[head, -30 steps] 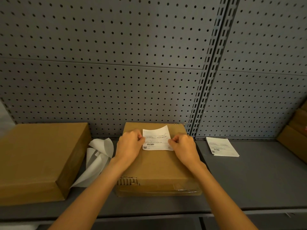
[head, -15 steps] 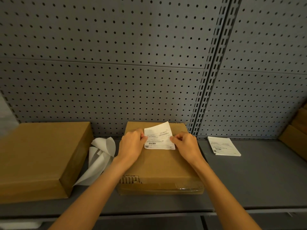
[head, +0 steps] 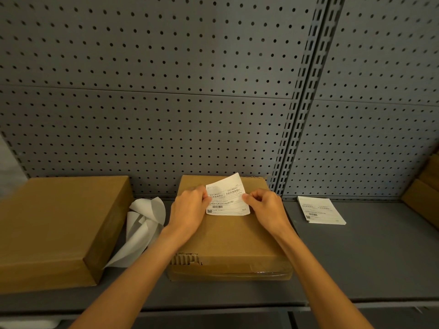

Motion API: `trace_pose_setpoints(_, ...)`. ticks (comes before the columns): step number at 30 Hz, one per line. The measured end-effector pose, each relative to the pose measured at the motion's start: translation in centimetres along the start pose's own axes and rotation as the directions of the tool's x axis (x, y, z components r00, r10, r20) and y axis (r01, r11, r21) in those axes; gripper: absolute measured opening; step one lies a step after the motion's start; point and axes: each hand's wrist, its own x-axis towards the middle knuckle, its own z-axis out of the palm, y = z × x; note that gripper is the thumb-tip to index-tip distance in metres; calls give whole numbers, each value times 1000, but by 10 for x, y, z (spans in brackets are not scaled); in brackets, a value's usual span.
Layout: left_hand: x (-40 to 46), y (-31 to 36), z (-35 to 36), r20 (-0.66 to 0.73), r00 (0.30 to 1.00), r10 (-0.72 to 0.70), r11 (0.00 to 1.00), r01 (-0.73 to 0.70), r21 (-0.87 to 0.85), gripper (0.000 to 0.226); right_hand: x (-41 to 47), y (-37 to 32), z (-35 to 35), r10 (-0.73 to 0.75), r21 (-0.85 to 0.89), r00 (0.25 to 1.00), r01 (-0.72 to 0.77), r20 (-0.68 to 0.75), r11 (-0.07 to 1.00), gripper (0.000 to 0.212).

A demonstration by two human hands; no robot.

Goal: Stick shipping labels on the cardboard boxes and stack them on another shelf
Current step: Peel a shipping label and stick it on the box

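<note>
Shipping label [head: 226, 195]: white sheet, printed side up, held between both hands above the far half of the middle cardboard box [head: 234, 236]. Its long axis runs roughly left to right, tilted so the right far corner lifts up toward the pegboard back panel [head: 166, 103]; the near edge lies low against the box top, barcode and small square code at the near left corner.

Left hand [head: 190, 210]: fingers curled, pinching the label's left edge. Right hand [head: 266, 207]: fingers curled, thumb and forefinger pinching the right edge. Both forearms reach in from the near side over the box.

Middle box: flat, long axis running away from the person, directly under both hands, standing on the grey shelf [head: 368, 257]. Near left corner torn, corrugation exposed; clear tape along the near face.

Left of the left hand: curled white backing paper [head: 145, 222] on the shelf, wedged between the middle box and a larger cardboard box [head: 54, 224] farther left.

Right of the right hand: a small stack of labels [head: 320, 210] lying flat on the shelf, apart from the middle box. Farther right, at the frame edge, more cardboard boxes [head: 425, 191], partly cut off.
</note>
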Motion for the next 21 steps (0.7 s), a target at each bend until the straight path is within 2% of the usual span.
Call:
trace_pose_setpoints(6, -1, 1, 0, -13, 1000, 21, 1000, -21, 0, 14, 1, 0, 0, 10, 2, 1000, -10, -12, 1000, 30)
trace_pose_setpoints(14, -3, -5, -10, 97, 987, 131, 980, -114, -164, 13, 1, 3, 3, 17, -133, 998, -25, -54, 991, 24)
trace_pose_setpoints(21, -8, -7, -12, 128, 974, 189, 973, -168, -159, 18, -1, 2, 4, -50, -249, 996, 31, -70, 968, 20)
